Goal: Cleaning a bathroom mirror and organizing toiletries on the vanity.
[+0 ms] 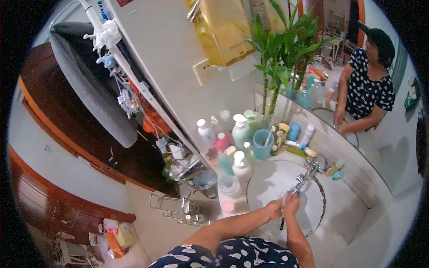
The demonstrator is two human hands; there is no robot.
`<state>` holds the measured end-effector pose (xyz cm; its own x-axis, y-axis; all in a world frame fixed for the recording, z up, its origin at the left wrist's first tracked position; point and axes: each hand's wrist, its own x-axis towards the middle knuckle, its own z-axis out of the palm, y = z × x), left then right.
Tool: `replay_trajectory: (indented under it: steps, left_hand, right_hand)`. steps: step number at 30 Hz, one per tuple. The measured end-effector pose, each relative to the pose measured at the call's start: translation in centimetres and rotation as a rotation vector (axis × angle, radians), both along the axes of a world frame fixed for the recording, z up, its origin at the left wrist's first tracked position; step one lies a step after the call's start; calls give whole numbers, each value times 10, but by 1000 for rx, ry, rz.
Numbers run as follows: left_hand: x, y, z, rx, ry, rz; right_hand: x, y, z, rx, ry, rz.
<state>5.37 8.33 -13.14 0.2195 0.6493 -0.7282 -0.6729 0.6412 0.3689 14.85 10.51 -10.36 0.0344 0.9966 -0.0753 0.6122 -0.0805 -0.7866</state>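
Both my hands are close together over the white round sink (263, 178), just below the chrome faucet (304, 178). My left hand (273, 211) reaches in from the left with its fingers closed against the other hand. My right hand (292, 204) is curled nearest the spout. A slim, dark, stick-like thing (282, 223) with a pale upper part pokes down between them. Its kind is too small to tell, and the fingers hide its upper end. Whether my left hand grips it too is hidden.
Pump bottles (241, 129), a blue cup (263, 144) with a toothbrush and a pink round item (228, 207) crowd the counter left of the sink. Tall green stalks (272, 67) stand behind, before a mirror (321, 76). A wire rack (178, 207) is on the lower left.
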Motion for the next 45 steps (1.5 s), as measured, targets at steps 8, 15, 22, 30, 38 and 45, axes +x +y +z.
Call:
replay_trajectory:
  steps: [8, 15, 22, 30, 38, 45]
  left_hand:
    - [-55, -2, -16, 354, -307, -113]
    - [-8, -7, -1, 147, -102, -104]
    - [-45, -4, -2, 374, -344, -23]
    - [-20, -14, 58, 197, 431, -199]
    - [-32, -7, 63, 256, 730, -133]
    - [-32, -11, 46, -105, 435, -203]
  right_hand:
    - [-53, -41, 54, 179, 260, 85]
    - [-17, 5, 19, 48, -120, -158]
    - [-50, -28, 48, 129, 128, 126]
    - [21, 22, -35, 212, 100, -114]
    - [33, 25, -44, -310, 251, 175]
    - [39, 35, -35, -440, 898, 69]
